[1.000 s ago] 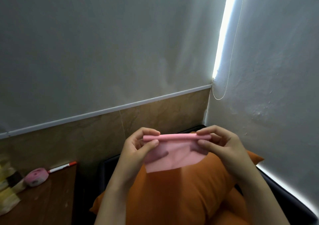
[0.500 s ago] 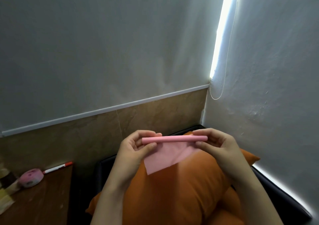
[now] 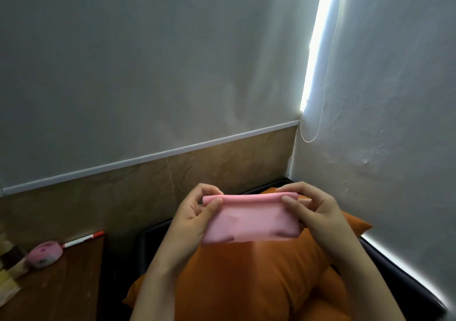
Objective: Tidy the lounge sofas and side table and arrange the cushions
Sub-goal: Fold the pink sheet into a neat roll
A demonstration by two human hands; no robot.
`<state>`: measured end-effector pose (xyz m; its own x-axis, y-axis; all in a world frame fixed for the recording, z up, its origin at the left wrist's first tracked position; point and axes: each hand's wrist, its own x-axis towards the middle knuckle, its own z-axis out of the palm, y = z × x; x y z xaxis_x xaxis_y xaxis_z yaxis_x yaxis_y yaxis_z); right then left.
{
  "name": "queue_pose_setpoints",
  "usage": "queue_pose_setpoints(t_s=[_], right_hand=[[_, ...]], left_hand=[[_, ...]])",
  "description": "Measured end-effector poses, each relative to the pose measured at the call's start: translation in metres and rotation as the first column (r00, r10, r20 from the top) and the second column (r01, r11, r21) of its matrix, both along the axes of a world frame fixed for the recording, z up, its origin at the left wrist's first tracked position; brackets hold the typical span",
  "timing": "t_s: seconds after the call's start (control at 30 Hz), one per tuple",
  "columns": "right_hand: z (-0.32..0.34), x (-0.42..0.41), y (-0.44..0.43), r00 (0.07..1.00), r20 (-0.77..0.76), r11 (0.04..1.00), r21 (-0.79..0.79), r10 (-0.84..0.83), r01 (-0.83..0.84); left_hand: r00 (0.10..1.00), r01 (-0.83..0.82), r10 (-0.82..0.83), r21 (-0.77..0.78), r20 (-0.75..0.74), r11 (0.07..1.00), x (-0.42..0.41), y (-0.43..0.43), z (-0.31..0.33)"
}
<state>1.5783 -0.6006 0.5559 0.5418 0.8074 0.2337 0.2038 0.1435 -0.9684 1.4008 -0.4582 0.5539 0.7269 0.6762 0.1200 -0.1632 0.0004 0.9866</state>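
Above the orange cushion (image 3: pixel 246 283), a person's left hand (image 3: pixel 192 218) and right hand (image 3: pixel 313 212) hold a part-rolled pink cloth (image 3: pixel 251 224), each grip pinched tight on its rolled edge

White fabric roller blind (image 3: pixel 148 74) covers left wall; thin beaded pull chain (image 3: pixel 308 141) hangs in corner; tan marble wall panel (image 3: pixel 222 168) below blind.

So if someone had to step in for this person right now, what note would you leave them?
Left hand and right hand each pinch one end of the pink sheet, held above the orange cushion.
Done: the sheet's top edge is rolled; the rest hangs flat.
The cushion lies on the dark sofa; a pink round case and a red-capped pen lie on the side table.
Left: probably finish the sheet, stow it, tidy the table, set the cushions.
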Motion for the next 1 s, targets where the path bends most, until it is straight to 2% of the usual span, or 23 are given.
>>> queue_pose_setpoints(t_s=[0.13,0.37,0.47,0.6,0.87,1.0], right_hand=[[-0.0002,0.0016,-0.0012,0.999,-0.032,0.999,0.034,0.014,-0.013],[0.0021,0.0006,-0.0004,1.0,-0.009,0.999,0.04,-0.01,0.01],[0.0033,-0.0014,0.0011,0.999,0.006,0.998,0.043,-0.041,0.041],[0.0027,-0.0003,0.0007,0.999,-0.049,0.999,0.047,-0.006,0.008],[0.0005,0.0041,-0.0016,0.999,0.045,0.999,0.043,-0.029,0.027],[0.0,0.0048,-0.0021,0.997,0.072,0.997,0.079,-0.023,0.017]], left_hand=[[1.0,0.001,-0.001,-0.014,0.017,1.0,0.0007,0.0015,-0.0027],[0.994,-0.099,0.103,0.157,-0.02,0.983,0.0009,0.0049,-0.0044],[0.994,-0.097,0.102,0.142,-0.025,0.985,0.0015,0.0043,-0.0043],[0.996,-0.077,0.079,0.067,-0.031,0.995,0.0014,0.0021,-0.0019],[0.998,-0.057,0.061,0.133,-0.027,0.99,0.0017,0.001,-0.0005],[0.999,-0.039,0.039,0.085,0.011,0.996,0.0033,-0.0011,0.001]])
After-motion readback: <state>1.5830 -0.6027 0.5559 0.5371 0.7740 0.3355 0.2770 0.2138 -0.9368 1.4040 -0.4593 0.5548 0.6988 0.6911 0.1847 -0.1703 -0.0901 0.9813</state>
